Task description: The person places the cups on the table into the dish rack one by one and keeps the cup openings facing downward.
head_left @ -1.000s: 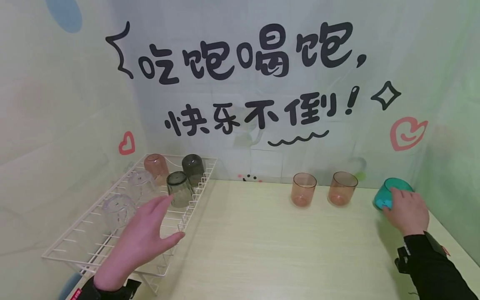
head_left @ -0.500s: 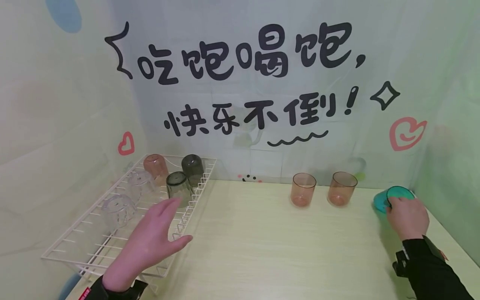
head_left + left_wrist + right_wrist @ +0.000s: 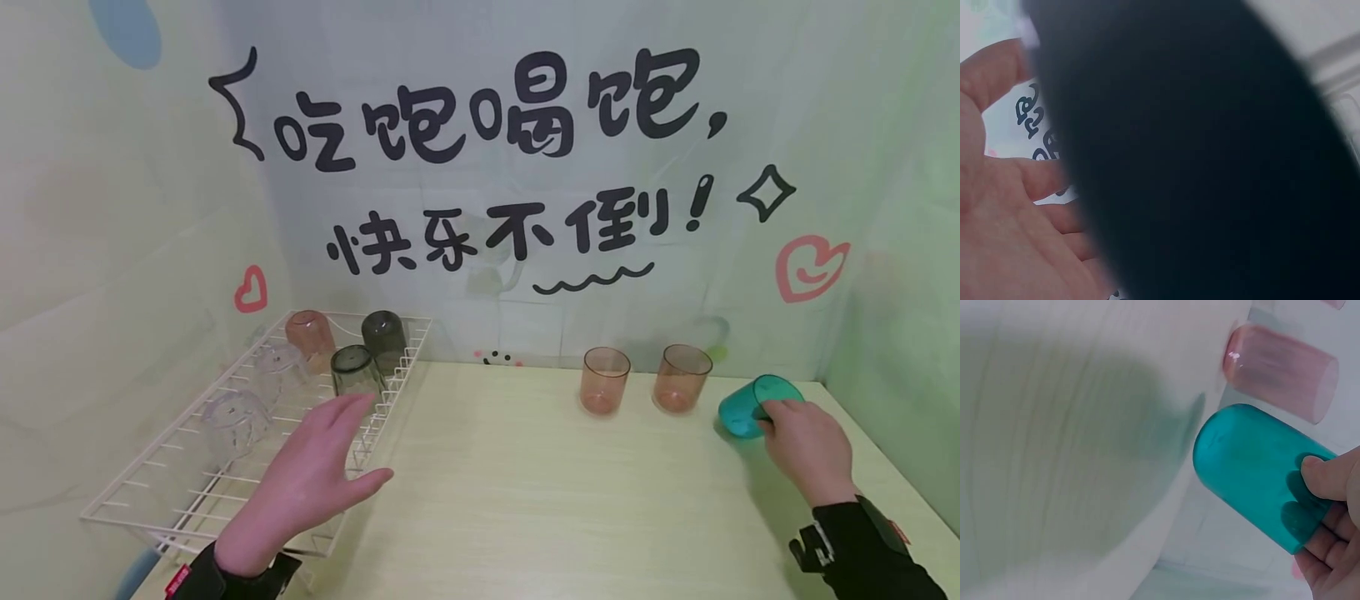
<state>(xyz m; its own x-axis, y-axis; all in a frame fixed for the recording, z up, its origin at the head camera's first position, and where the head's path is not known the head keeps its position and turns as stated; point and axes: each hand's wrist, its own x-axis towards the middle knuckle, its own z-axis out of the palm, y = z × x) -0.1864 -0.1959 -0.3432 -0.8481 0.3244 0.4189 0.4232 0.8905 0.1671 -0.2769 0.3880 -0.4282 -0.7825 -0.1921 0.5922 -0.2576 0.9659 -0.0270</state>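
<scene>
My right hand (image 3: pixel 810 450) pinches a teal cup (image 3: pixel 742 412) near its rim, at the table's right side. The cup leans, its base toward the left and its rim up at the fingers. In the right wrist view, thumb and fingers grip the rim end of the teal cup (image 3: pixel 1254 469), and its rounded base is close over the tabletop. My left hand (image 3: pixel 307 479) hovers by the right side of a white wire rack (image 3: pixel 172 527), fingers extended, thumb spread, holding nothing. Just beyond its fingertips stands an upside-down smoky grey glass (image 3: pixel 356 371). A dark blur covers much of the left wrist view.
Two pink cups (image 3: pixel 604 383) stand upright near the back wall, left of the teal cup. Further upside-down cups stand on the rack: a pink cup (image 3: pixel 309 332), a dark cup (image 3: pixel 384 335) and two clear glasses (image 3: pixel 234 421). Fabric walls bound the table (image 3: pixel 525 492).
My right hand has tipped the teal cup over and brought it left, closer to the pink cups. The left hand has drifted slightly to the right.
</scene>
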